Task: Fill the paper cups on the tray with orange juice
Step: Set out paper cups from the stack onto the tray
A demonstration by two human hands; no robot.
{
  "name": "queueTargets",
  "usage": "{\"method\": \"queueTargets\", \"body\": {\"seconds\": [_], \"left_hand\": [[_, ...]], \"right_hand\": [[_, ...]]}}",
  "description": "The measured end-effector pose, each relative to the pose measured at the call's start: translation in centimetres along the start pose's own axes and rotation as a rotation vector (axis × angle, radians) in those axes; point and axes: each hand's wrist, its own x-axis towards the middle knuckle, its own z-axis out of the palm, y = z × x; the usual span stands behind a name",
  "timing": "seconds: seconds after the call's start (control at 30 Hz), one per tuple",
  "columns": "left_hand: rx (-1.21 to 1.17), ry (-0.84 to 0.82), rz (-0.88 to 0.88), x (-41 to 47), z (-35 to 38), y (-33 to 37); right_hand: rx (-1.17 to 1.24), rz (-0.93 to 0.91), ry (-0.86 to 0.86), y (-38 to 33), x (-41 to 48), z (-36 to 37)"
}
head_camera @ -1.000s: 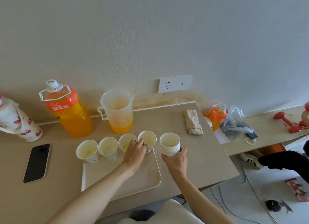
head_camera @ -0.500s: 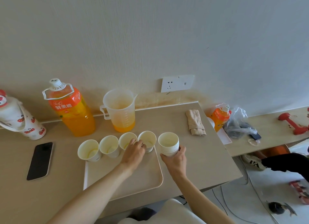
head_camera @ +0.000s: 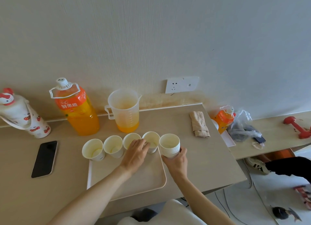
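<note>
Several white paper cups stand in a row along the far edge of the beige tray [head_camera: 127,184]; the leftmost cup [head_camera: 92,150] shows a trace of yellow liquid. My left hand [head_camera: 136,153] holds the rightmost tray cup [head_camera: 152,141] by its near side. My right hand [head_camera: 176,159] grips a stack of nested cups [head_camera: 169,145] just off the tray's right edge. Behind the row stand a large orange juice bottle [head_camera: 77,110], capped, and a clear measuring jug [head_camera: 124,110] with a little juice at its bottom.
A black phone [head_camera: 44,158] lies left of the tray. A white patterned flask [head_camera: 21,115] stands far left. A folded cloth [head_camera: 199,123] lies to the right, near the table's edge. A small juice carton [head_camera: 223,118], plastic bag and red dumbbell [head_camera: 297,127] sit on a lower bench.
The view has shifted slightly. Both hands stay where they were, the left on the rightmost tray cup and the right on the cup stack.
</note>
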Motion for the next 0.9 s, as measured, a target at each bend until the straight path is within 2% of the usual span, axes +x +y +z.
{"method": "queueTargets", "body": {"seconds": [0.17,0.3,0.5,0.7,0.9], "left_hand": [[-0.087,0.153,0.153,2.1,-0.9,2.0],[-0.081,0.179,0.312,2.8,-0.7,3.6],[-0.168,0.134,0.272,2.8,-1.3,5.0],[-0.256,0.041,0.151,2.3,-2.0,5.6],[-0.195,0.063,0.15,1.0,-3.4,6.0]], "right_hand": [[-0.008,0.005,0.013,-0.2,-0.3,-0.2],[-0.017,-0.011,0.029,-0.2,-1.0,-0.4],[-0.096,-0.1,0.018,-0.1,-2.4,-1.1],[-0.144,-0.124,0.045,-0.6,-4.0,-1.3],[-0.154,-0.134,0.035,0.0,-5.3,-0.6]]}}
